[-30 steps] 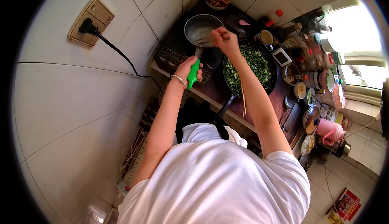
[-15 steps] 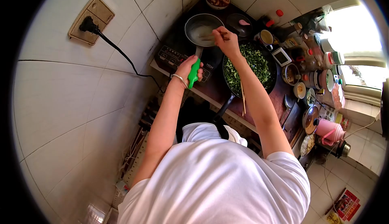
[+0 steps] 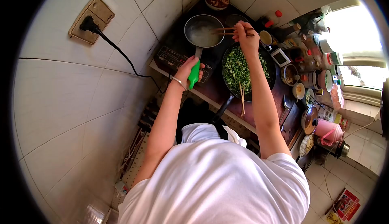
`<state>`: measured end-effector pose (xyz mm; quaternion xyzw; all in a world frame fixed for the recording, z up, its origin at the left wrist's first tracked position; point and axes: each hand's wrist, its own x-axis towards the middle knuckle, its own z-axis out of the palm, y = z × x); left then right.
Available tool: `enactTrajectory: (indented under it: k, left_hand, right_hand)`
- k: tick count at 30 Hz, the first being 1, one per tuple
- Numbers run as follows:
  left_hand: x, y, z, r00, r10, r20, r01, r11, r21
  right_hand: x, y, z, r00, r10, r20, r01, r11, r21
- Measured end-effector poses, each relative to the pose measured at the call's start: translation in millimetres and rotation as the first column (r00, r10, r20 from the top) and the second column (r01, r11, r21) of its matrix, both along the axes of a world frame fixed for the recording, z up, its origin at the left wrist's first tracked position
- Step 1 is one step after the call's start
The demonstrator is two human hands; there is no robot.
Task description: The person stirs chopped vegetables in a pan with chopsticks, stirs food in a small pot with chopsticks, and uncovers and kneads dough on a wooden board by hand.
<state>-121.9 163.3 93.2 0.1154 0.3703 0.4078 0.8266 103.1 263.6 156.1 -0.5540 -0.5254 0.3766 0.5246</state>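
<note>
My left hand (image 3: pixel 189 70) is wrapped round the green handle of a small saucepan (image 3: pixel 193 43) on the induction cooktop (image 3: pixel 170 57). Pale, cloudy contents lie in the pan, too blurred to name. Above the big frying pan's far edge, my right hand (image 3: pixel 247 37) grips a pair of brown chopsticks (image 3: pixel 229 31), their tips reaching left into the saucepan. Below my right forearm sits the black frying pan (image 3: pixel 224 76), full of chopped greens (image 3: pixel 243 68). A second, lighter pair of chopsticks (image 3: pixel 242 102) rests across its near rim.
A bowl of reddish food (image 3: pixel 217 0) stands in the far corner. Bottles, jars and small bowls (image 3: pixel 299 90) crowd the right side, with a pink thermos jug (image 3: pixel 329 130) beyond. A black power cord (image 3: pixel 121 55) runs down the left wall from the socket (image 3: pixel 92 20).
My right hand has moved right and slightly up, away from the saucepan, so more of the brown chopsticks shows. My left hand stays on the handle.
</note>
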Motion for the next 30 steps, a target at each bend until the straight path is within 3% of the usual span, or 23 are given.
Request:
enactTrajectory:
  k: [5,8,10,16,18,20,22,24,27,30]
  left_hand:
    - [-0.1,-8.5,9.2,0.994,-0.022,-0.103,0.027,0.998,0.054]
    - [-0.5,-13.3,10.1,0.997,-0.007,-0.076,0.005,1.0,-0.026]
    - [-0.8,-15.4,5.6,0.997,-0.003,0.071,0.007,0.999,-0.048]
    - [-0.1,-19.6,2.7,0.991,0.048,0.121,-0.047,0.999,-0.004]
    - [2.4,-18.6,4.0,0.991,0.058,0.118,-0.056,0.998,-0.02]
    - [2.7,-18.0,7.2,0.991,0.071,0.112,-0.068,0.997,-0.032]
    - [1.7,-18.8,10.0,0.991,0.062,0.117,-0.058,0.997,-0.043]
    - [0.6,-18.3,10.0,0.991,0.063,0.116,-0.057,0.997,-0.049]
    - [0.2,-17.8,10.1,0.991,0.062,0.114,-0.057,0.997,-0.053]
    - [0.0,-17.8,10.2,0.992,0.064,0.113,-0.058,0.997,-0.054]
  right_hand:
    - [-0.1,-2.5,4.1,0.998,0.06,0.021,-0.059,0.997,-0.043]
    - [-7.0,-0.7,2.4,0.999,0.017,0.039,-0.012,0.992,-0.129]
    - [-10.5,2.4,-11.8,0.997,-0.016,-0.082,0.003,0.987,-0.163]
    - [-21.2,-3.1,-57.2,0.983,-0.142,-0.117,0.121,0.978,-0.172]
    - [-24.1,-5.5,-71.4,0.932,-0.22,-0.289,0.202,0.975,-0.09]
    - [-24.6,-4.8,-75.8,0.902,-0.278,-0.33,0.238,0.959,-0.156]
    - [-25.7,-3.2,-80.1,0.786,-0.42,-0.453,0.308,0.902,-0.303]
    - [-19.9,-2.9,-84.6,0.76,-0.43,-0.487,0.276,0.892,-0.357]
    - [-14.1,-3.7,-91.7,0.594,-0.48,-0.646,0.229,0.87,-0.436]
    - [-15.0,-10.1,-86.6,0.585,-0.419,-0.694,0.269,0.908,-0.322]
